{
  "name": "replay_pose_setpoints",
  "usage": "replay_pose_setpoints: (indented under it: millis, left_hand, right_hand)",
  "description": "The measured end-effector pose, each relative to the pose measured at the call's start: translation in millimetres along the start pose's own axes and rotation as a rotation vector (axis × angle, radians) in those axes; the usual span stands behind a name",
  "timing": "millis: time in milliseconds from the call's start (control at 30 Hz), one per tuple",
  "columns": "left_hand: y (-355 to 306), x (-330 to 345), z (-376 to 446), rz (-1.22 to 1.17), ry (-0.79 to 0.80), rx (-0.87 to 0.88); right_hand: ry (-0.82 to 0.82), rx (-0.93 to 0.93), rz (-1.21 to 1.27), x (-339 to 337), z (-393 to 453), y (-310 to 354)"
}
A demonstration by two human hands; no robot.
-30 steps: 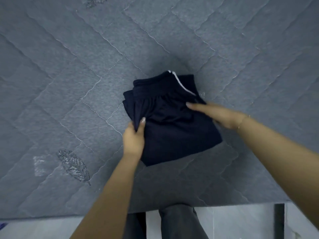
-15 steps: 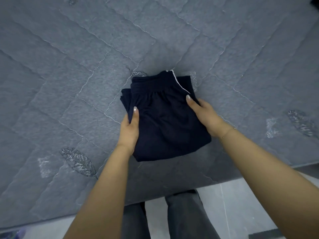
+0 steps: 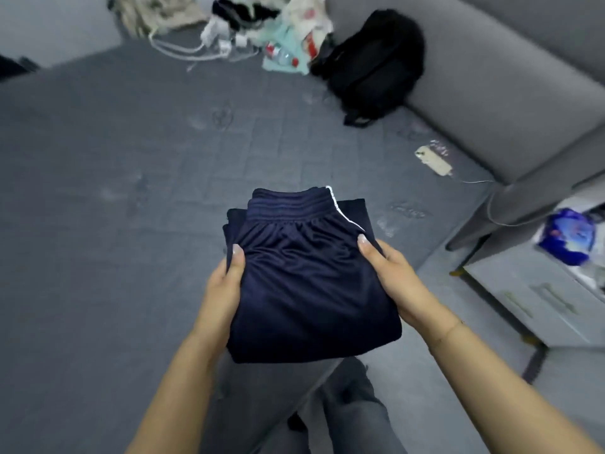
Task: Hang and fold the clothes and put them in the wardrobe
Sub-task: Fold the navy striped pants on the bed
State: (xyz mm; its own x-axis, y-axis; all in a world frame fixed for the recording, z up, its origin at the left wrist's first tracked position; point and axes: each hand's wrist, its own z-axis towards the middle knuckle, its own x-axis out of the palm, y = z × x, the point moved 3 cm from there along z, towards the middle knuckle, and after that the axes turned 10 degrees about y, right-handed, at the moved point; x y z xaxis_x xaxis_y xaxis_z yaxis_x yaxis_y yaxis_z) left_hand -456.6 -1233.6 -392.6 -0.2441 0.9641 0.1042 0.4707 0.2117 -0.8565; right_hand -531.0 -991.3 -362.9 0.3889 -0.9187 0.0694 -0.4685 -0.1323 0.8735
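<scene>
In the head view, the folded navy shorts [image 3: 307,283] are held above the grey bed [image 3: 114,224], between the two hands. The left hand [image 3: 226,290] is clamped on the left edge, thumb on top, fingers hidden beneath. The right hand [image 3: 397,283] is clamped likewise on the right edge. A black backpack [image 3: 376,63] and a phone [image 3: 433,161] are seen farther back.

Folded shorts [image 3: 311,283] dark navy, thin white piping along one side. Mattress [image 3: 114,208] grey-blue, quilted stitch lines. Backpack [image 3: 376,65] black. Headboard [image 3: 510,93] plain grey. Phone [image 3: 433,161] pale cream. Packet [image 3: 568,235] on white cabinet [image 3: 537,299] blue and white. Trousers [image 3: 353,417] grey.
</scene>
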Motion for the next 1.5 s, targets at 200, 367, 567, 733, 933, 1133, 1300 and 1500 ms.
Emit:
replay_pose_setpoints:
  millis: [200, 367, 567, 733, 933, 1133, 1300, 1500]
  left_hand:
    - [-93, 78, -62, 0.083, 0.318, 0.065]
    - [-161, 193, -108, 0.204, 0.6, 0.19]
    - [-184, 369, -193, 0.249, 0.922, 0.283]
    - [-172, 516, -294, 0.305, 1.163, 0.351]
    - [-139, 655, -428, 0.34, 1.458, 0.421]
    - [-120, 776, -550, 0.334, 1.747, 0.399]
    - [-111, 886, -633, 0.329, 1.958, 0.355]
    - [-109, 1018, -719, 0.405, 2.167, 0.33]
  right_hand:
    - [-0.222, -0.149, 0.052, -41, -130, 75]
    - [-0.459, -0.227, 0.083, -110, -248, 111]
    - [-0.749, -0.331, 0.081, -199, -421, 126]
    - [-0.937, -0.371, 0.087, -256, -579, 113]
    - [-1.293, -0.439, 0.184, -298, -752, 82]
    - [-1.554, -0.559, 0.277, -321, -885, 73]
    - [-1.766, -0.637, 0.259, -351, -972, 71]
    - [-2.039, -0.57, 0.226, -409, -1056, 85]
